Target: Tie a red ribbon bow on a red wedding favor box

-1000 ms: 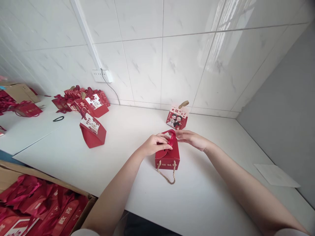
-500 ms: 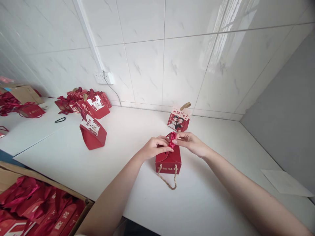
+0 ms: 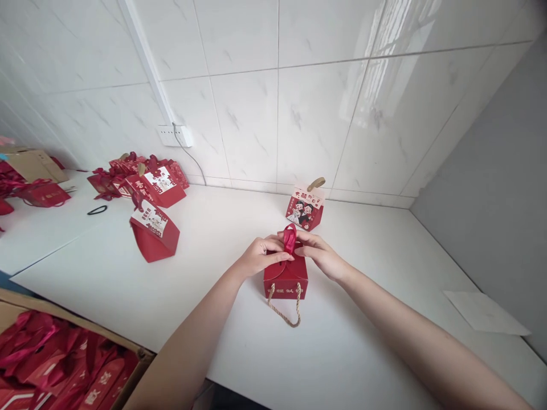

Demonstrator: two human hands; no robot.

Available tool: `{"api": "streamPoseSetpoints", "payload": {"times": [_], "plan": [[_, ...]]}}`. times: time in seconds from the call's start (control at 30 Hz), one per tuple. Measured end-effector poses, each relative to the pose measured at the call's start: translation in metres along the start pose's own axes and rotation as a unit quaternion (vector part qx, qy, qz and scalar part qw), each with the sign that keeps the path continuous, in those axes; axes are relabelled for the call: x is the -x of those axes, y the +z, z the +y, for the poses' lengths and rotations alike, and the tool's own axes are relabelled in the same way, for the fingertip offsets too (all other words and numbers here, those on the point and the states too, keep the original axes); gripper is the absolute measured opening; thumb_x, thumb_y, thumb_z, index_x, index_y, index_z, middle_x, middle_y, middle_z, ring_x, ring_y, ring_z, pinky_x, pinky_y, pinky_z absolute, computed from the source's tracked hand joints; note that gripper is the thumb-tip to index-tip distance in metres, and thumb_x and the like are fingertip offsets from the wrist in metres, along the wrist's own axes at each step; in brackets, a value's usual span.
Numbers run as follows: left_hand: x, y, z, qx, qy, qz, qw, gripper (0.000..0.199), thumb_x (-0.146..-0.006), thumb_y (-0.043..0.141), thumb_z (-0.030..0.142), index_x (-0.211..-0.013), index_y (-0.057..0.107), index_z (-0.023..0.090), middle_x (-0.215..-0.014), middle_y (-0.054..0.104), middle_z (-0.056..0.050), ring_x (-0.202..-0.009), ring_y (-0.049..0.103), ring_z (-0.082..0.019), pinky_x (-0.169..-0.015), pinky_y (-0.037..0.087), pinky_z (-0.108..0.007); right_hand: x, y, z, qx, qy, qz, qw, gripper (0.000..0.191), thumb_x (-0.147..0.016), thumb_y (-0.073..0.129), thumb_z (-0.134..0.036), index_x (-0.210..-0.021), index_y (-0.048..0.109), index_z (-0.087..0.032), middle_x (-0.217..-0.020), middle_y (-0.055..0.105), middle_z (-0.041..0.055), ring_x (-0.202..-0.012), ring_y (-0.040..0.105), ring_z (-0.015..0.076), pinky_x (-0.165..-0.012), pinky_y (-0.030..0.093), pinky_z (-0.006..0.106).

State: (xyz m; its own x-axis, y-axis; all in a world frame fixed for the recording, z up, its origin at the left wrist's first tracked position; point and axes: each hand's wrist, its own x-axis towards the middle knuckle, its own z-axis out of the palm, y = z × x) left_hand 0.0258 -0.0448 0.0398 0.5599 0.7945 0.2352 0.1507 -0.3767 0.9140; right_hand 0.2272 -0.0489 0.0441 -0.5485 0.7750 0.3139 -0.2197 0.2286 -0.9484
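A small red gift box (image 3: pixel 285 279) with gold lettering stands on the white table, its twisted gold cord handle (image 3: pixel 285 316) hanging down over the near side onto the table. A shiny red ribbon (image 3: pixel 290 238) rises in a loop from the box's top. From the left, my left hand (image 3: pixel 265 254) pinches around the ribbon's base, with the thumb lying along the box lid. My right hand (image 3: pixel 318 251) closes on the ribbon from the other side, some fingers hidden behind the loop.
Behind the box stands a printed red box (image 3: pixel 304 210) with a gold loop. Another red box (image 3: pixel 156 236) and a cluster of red boxes (image 3: pixel 164 191) lie to the left. A carton (image 3: pixel 143 356) of red boxes is at lower left; white paper (image 3: pixel 482 312) lies right.
The view has shifted slightly, moving everything a little left. The ribbon loop now stands more upright and open between my fingers, and my right hand has dropped slightly beside it.
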Motion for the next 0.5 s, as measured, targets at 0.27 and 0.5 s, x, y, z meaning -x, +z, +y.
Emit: {"api": "streamPoseSetpoints", "payload": {"times": [0.27,0.5], "plan": [[-0.0008,0.0004,-0.0001,0.013,-0.02,0.001,1.0,0.016,-0.08,0.07,0.034,-0.086,0.078,0.022,-0.095,0.07,-0.007,-0.113,0.055,-0.021,-0.098,0.044,-0.031,0.0009,0.0057,0.0049,0.084,-0.051,0.079,0.992,0.015,-0.092,0.055,-0.032,-0.098,0.065,-0.023,-0.097,0.065,0.0025,-0.095,0.059,0.0199,-0.092,0.043,0.036],[-0.0004,0.0,0.0025,0.005,-0.036,0.006,0.999,0.016,-0.08,0.07,0.035,-0.085,0.078,0.022,-0.104,0.069,-0.008,-0.114,0.055,-0.021,-0.098,0.045,-0.031,-0.0034,0.0028,-0.0025,0.007,-0.001,0.176,0.984,0.012,-0.078,0.066,-0.024,-0.072,0.056,-0.019,-0.073,0.06,-0.0014,-0.071,0.055,0.015,-0.073,0.043,0.03]]}}
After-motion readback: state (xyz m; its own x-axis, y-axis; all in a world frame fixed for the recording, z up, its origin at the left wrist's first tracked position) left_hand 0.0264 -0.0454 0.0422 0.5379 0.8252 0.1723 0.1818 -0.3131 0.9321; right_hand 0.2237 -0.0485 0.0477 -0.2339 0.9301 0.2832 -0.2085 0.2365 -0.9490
